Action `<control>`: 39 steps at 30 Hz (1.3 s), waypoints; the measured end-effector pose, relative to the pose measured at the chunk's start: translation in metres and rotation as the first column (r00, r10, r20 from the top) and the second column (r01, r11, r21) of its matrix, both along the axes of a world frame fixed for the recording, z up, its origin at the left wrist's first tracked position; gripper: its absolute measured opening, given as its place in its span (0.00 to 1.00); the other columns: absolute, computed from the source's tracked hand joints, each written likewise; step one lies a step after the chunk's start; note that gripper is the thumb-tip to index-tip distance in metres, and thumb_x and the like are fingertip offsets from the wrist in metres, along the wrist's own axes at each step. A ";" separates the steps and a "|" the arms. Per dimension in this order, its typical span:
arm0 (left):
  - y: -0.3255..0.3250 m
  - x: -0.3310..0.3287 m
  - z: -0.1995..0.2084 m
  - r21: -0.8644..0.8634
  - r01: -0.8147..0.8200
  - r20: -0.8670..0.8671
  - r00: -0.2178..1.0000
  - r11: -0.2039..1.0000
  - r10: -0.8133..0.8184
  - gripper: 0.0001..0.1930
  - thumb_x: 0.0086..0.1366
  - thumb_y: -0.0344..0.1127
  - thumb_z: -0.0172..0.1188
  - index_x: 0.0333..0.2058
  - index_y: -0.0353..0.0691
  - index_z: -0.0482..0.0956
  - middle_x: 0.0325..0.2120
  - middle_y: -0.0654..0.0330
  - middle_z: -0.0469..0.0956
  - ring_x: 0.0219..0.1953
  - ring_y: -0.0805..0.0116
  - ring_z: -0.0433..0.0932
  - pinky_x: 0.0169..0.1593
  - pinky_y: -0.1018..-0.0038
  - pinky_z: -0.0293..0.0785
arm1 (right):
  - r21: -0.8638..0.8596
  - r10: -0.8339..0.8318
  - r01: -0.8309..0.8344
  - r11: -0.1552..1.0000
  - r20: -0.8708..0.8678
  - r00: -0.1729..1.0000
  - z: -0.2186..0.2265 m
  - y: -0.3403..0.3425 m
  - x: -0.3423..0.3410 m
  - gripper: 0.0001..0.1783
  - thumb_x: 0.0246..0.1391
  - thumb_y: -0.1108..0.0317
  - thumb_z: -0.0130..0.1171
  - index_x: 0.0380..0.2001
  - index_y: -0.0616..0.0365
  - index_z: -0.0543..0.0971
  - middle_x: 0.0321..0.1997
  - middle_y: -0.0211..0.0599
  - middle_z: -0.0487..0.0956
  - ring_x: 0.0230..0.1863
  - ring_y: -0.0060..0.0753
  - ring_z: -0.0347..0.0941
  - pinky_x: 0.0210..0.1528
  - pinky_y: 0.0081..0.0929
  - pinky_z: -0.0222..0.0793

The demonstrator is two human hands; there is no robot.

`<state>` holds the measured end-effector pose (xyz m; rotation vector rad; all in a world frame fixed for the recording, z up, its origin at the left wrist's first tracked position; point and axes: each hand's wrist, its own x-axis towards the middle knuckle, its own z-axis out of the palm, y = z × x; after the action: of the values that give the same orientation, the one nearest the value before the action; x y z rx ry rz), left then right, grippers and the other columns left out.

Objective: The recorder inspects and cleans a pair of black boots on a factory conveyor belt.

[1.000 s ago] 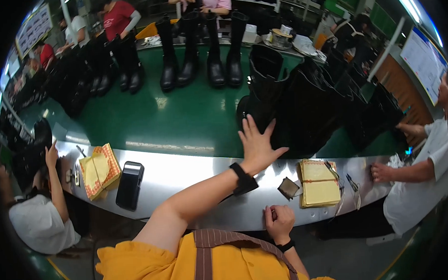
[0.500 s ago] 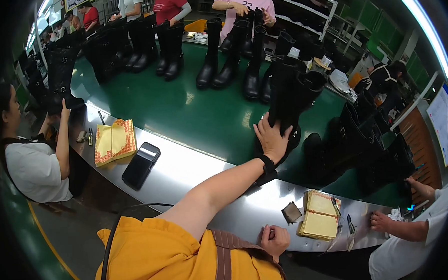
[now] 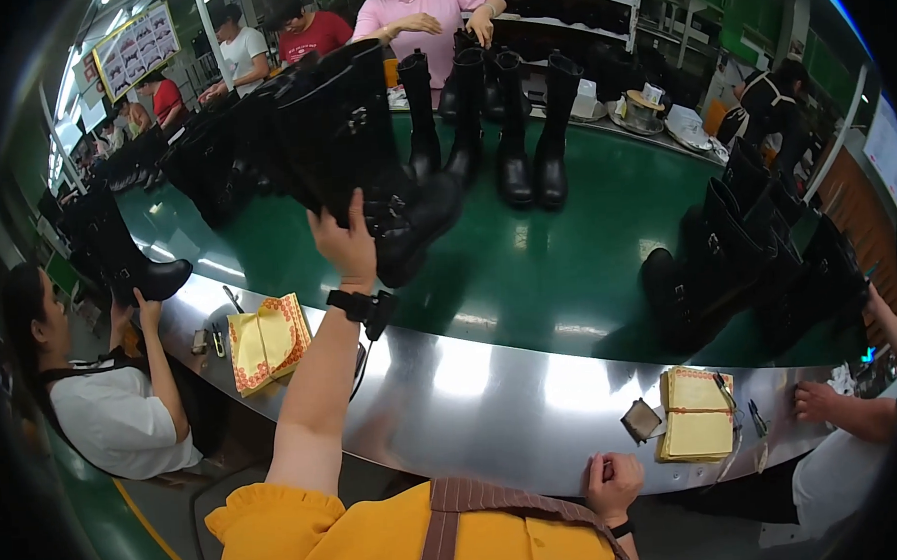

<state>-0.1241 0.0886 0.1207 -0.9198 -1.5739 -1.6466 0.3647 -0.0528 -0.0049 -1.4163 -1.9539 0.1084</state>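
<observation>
My left hand (image 3: 347, 246) grips a pair of tall black buckled boots (image 3: 342, 134) low on their shafts. They tilt above the green table surface, toes pointing right; the fingers are partly hidden behind them. A dark watch strap circles that wrist. My right hand (image 3: 615, 483) is curled into a fist at the near edge of the metal table border (image 3: 505, 418), with nothing visible in it. Left of this fist's stack of yellow paper slips (image 3: 697, 414) lies a small dark square pad (image 3: 642, 421).
Several black boots (image 3: 514, 137) stand across the green table (image 3: 528, 276), with more boots (image 3: 718, 258) at right. Another yellow paper stack (image 3: 269, 343) lies left. A seated co-worker (image 3: 113, 395) holds a boot (image 3: 122, 249); another person's arm (image 3: 844, 408) reaches in from the right.
My left hand has lifted the boots and carried them left across the table. The view has shifted, and the phone no longer shows. My right fist stays at the table edge.
</observation>
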 end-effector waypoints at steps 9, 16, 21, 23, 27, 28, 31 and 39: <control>0.002 -0.112 -0.075 -0.431 0.111 0.258 0.966 0.895 0.005 0.27 0.53 0.50 0.69 0.37 0.27 0.80 0.41 0.44 0.77 0.42 0.44 0.77 0.48 0.60 0.72 | -0.006 -0.028 0.028 1.000 0.007 1.000 0.003 0.000 -0.004 0.11 0.47 0.69 0.62 0.16 0.53 0.72 0.14 0.31 0.64 0.18 0.38 0.62 0.26 0.36 0.54; 0.006 -0.120 -0.091 -0.546 0.012 0.343 0.916 0.838 0.210 0.40 0.52 0.65 0.63 0.48 0.29 0.76 0.52 0.31 0.65 0.59 0.37 0.61 0.65 0.58 0.56 | 0.035 -0.020 0.019 0.999 0.028 0.999 0.002 0.001 -0.005 0.10 0.47 0.69 0.61 0.17 0.54 0.72 0.13 0.31 0.64 0.18 0.38 0.62 0.25 0.36 0.54; 0.002 -0.098 -0.079 -0.532 0.092 0.474 0.856 0.841 0.206 0.41 0.47 0.62 0.69 0.50 0.33 0.75 0.58 0.33 0.56 0.63 0.38 0.53 0.65 0.57 0.55 | 0.044 -0.014 0.014 0.999 0.001 1.000 0.002 0.001 -0.004 0.10 0.47 0.69 0.62 0.17 0.53 0.73 0.13 0.31 0.65 0.18 0.38 0.62 0.25 0.35 0.54; 0.001 -0.084 -0.074 -0.543 0.124 0.537 0.812 0.830 0.230 0.41 0.45 0.59 0.72 0.52 0.35 0.74 0.60 0.34 0.52 0.64 0.39 0.50 0.65 0.57 0.55 | 0.042 -0.018 0.018 0.999 -0.009 1.000 0.002 0.000 -0.003 0.10 0.47 0.70 0.62 0.17 0.53 0.73 0.13 0.30 0.65 0.18 0.37 0.62 0.25 0.35 0.55; -0.007 -0.042 -0.059 -0.424 0.057 0.679 0.681 0.904 0.275 0.43 0.44 0.50 0.75 0.56 0.37 0.68 0.57 0.40 0.60 0.62 0.45 0.56 0.63 0.58 0.58 | 0.050 -0.002 0.003 0.999 -0.027 1.000 0.003 0.000 -0.003 0.09 0.46 0.70 0.62 0.18 0.53 0.73 0.13 0.30 0.65 0.18 0.37 0.63 0.25 0.35 0.55; -0.010 -0.027 -0.055 -0.302 0.099 0.711 0.686 0.948 0.155 0.39 0.48 0.46 0.73 0.56 0.37 0.67 0.58 0.41 0.56 0.61 0.47 0.57 0.62 0.60 0.59 | 0.051 -0.003 0.004 0.999 -0.024 1.000 0.003 0.000 -0.002 0.09 0.46 0.69 0.62 0.18 0.53 0.74 0.13 0.29 0.65 0.18 0.37 0.63 0.25 0.34 0.55; -0.023 0.028 -0.050 0.091 0.399 0.791 0.528 0.912 -0.310 0.26 0.57 0.35 0.67 0.52 0.36 0.68 0.52 0.53 0.60 0.49 0.65 0.67 0.52 0.73 0.67 | 0.043 -0.009 0.010 0.999 -0.026 1.000 0.004 0.000 -0.002 0.08 0.46 0.69 0.63 0.18 0.53 0.74 0.13 0.29 0.66 0.19 0.37 0.64 0.26 0.34 0.56; -0.061 0.146 -0.087 0.577 0.701 0.813 -0.444 0.419 -0.378 0.06 0.65 0.36 0.56 0.37 0.42 0.75 0.30 0.64 0.75 0.35 0.71 0.75 0.41 0.71 0.72 | -0.003 0.000 0.000 1.000 0.007 1.000 0.006 -0.002 -0.002 0.09 0.47 0.67 0.64 0.19 0.53 0.74 0.15 0.30 0.68 0.21 0.37 0.66 0.28 0.35 0.58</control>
<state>0.0219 0.0277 0.0337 -0.6512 -2.3711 -3.6977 0.3629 -0.0550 0.0015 -1.4207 -1.9601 0.1063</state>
